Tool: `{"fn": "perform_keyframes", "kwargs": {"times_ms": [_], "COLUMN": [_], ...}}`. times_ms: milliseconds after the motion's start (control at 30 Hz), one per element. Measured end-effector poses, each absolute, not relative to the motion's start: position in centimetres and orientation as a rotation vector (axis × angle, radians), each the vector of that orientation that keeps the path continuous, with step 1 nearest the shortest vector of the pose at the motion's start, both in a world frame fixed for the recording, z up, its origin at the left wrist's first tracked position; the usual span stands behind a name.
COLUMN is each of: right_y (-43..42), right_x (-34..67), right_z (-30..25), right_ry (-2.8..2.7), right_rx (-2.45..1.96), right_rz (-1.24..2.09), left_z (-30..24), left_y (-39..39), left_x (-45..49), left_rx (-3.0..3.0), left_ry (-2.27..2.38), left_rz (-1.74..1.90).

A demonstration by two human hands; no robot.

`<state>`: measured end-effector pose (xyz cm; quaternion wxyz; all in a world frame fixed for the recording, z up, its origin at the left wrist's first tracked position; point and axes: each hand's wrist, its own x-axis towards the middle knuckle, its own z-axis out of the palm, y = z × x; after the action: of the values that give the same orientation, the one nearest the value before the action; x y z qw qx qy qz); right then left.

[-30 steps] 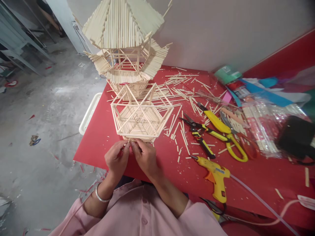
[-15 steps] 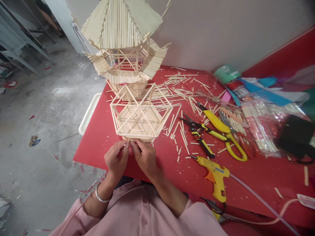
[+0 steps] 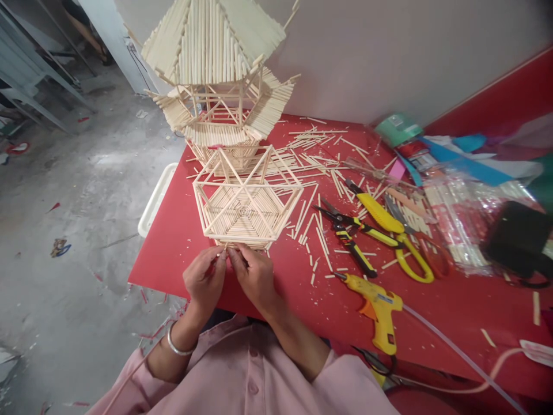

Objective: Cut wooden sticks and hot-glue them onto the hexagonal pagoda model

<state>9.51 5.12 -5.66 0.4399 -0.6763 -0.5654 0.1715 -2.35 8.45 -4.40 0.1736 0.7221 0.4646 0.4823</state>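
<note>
A hexagonal frame of thin wooden sticks stands at the near left of the red table, its base filled with sticks laid in rings. At its front edge my left hand pinches a small stick piece between thumb and fingers. My right hand is closed in a pinch right beside it, fingertips at the same low front edge. Whether both hands grip the same stick is hidden by the fingers. Behind the frame rises a tiered stick pagoda with slatted roofs.
Loose sticks and offcuts lie right of the frame. Further right are black-and-yellow pliers, yellow-handled scissors, a yellow cutter knife and a yellow glue gun. Plastic-wrapped stick bundles lie at the far right, beside a black object.
</note>
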Motion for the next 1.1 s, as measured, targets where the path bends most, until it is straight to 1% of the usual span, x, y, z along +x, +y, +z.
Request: {"fn": "perform_keyframes", "kwargs": {"times_ms": [467,767,1100], "right_y": [5.2,5.4,5.5], "right_x": [9.5,9.4,9.5], "right_z": [-5.6,-5.9,-5.7], "right_ry": [-1.393,-1.374,-1.388], "right_rx": [-1.667,-1.654,-1.727], "right_rz": [0.43,0.457,0.496], "left_z": [-4.3,-5.6,-6.4], "left_y": [8.4,8.4,8.3], "left_x": [-2.3,-2.7,-2.8], "left_rx": [2.007,1.937,1.783], "left_ry": [1.316,1.395,1.372], "left_rz": [1.384,1.374,1.374]}}
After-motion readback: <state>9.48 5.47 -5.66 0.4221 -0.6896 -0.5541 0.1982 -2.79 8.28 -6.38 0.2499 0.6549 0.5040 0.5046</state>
